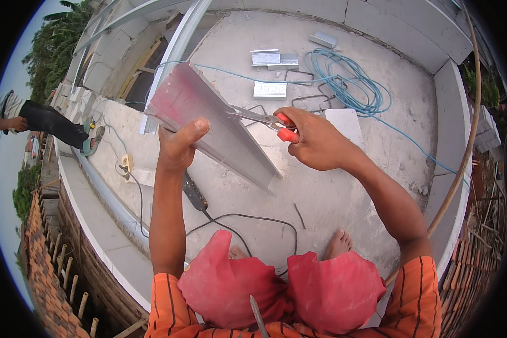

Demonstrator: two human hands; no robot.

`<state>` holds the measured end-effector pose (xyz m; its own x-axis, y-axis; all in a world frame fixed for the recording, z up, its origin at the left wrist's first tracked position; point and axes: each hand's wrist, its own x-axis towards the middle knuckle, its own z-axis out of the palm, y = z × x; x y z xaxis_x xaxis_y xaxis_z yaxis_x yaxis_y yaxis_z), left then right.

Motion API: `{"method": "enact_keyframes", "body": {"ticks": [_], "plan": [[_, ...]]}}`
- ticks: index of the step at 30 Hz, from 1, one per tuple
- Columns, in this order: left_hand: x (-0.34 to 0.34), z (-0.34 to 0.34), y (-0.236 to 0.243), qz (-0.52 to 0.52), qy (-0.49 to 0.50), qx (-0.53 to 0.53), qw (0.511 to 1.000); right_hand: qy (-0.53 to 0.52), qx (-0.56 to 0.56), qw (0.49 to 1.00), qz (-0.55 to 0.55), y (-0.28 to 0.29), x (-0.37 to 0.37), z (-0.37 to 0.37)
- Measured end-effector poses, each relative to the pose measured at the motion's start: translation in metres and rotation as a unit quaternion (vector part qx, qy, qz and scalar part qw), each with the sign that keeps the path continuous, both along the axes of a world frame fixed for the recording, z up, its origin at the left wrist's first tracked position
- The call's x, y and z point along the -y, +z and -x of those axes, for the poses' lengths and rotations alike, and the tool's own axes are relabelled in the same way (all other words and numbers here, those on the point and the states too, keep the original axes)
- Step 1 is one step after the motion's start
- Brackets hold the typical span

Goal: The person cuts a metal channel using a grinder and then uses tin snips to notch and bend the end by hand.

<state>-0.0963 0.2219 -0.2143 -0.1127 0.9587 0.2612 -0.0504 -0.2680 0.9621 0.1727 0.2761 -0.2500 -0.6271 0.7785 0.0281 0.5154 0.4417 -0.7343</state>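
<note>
My left hand point(180, 143) grips a grey metal channel point(231, 132), its thumb pressed over the near edge and its other fingers hidden behind. The channel slants from upper left to lower right, with a reddish tint on its upper end. In my right hand point(324, 141) are red-handled tin snips point(286, 128), fingers wrapped round the grips. The snips' blades reach the channel's right-hand edge; whether they bite into the metal I cannot tell. A dark corded power tool point(194, 192) lies under the channel, partly hidden by my left forearm.
Several short metal channel offcuts point(270, 90) and bent dark rods point(312, 100) lie on the concrete floor. A coil of blue hose point(349, 84) spreads at the right. A white block point(343, 125) sits nearby. Low block walls edge the floor. Another person's leg point(53, 121) shows far left.
</note>
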Motion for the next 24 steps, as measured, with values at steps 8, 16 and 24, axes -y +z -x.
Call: {"method": "enact_keyframes", "body": {"ticks": [8, 16, 24], "plan": [[0.012, -0.009, -0.013, -0.090, 0.161, 0.201, 0.962, -0.161, -0.363, 0.754, 0.522, -0.058, 0.036, -0.002], [0.051, -0.072, -0.037, -0.272, 0.092, -0.173, 0.942, -0.206, -0.562, 0.614, 0.515, -0.077, 0.043, 0.054], [0.068, -0.013, -0.112, -0.362, -0.065, -0.343, 0.864, -0.273, -0.551, 0.672, 0.413, -0.057, 0.006, 0.020]]}}
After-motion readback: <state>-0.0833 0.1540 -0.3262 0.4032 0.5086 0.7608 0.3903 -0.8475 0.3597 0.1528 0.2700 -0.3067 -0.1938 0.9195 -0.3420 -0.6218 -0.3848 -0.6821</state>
